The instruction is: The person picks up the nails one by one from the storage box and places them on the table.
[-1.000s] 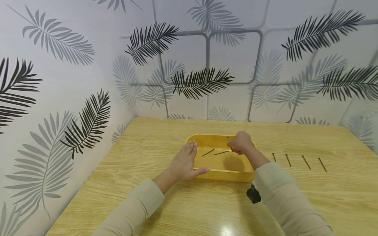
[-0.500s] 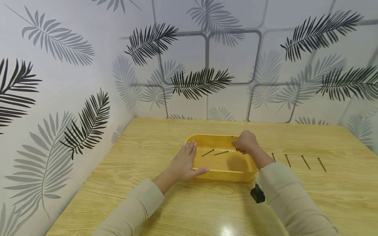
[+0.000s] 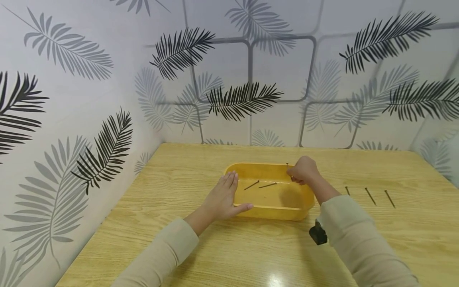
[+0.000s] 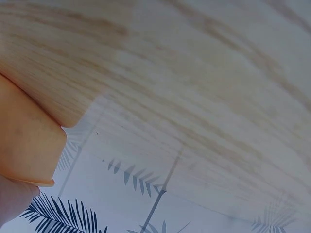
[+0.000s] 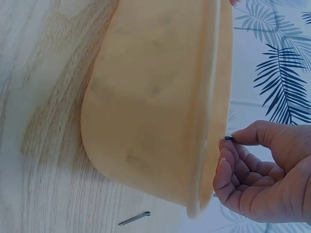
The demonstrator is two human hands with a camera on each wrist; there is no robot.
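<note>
- Standing behind the yellow tray (image 3: 270, 214), a leaf-patterned wall (image 3: 276, 71).
- Wooden table (image 3: 233, 247) under the tray, reaching out on every side of it.
- Left hand (image 3: 222, 197), fingers nearly straight, resting on the tray's left end, thumb out along its near rim.
- Right hand (image 3: 305, 171), fingers curled, over the tray's right end, pinching one nail (image 5: 229, 138) between thumb and fingertip.
- Black object (image 3: 318, 233) near the tray's front right corner, beside the right sleeve (image 3: 362, 235).
- Two nails (image 3: 252, 185) inside the tray, on its floor; three nails (image 3: 370, 196) visible right of it in the head view, on the table.

Tray (image 3: 267, 197) shared: head above, wrists apparently close
</note>
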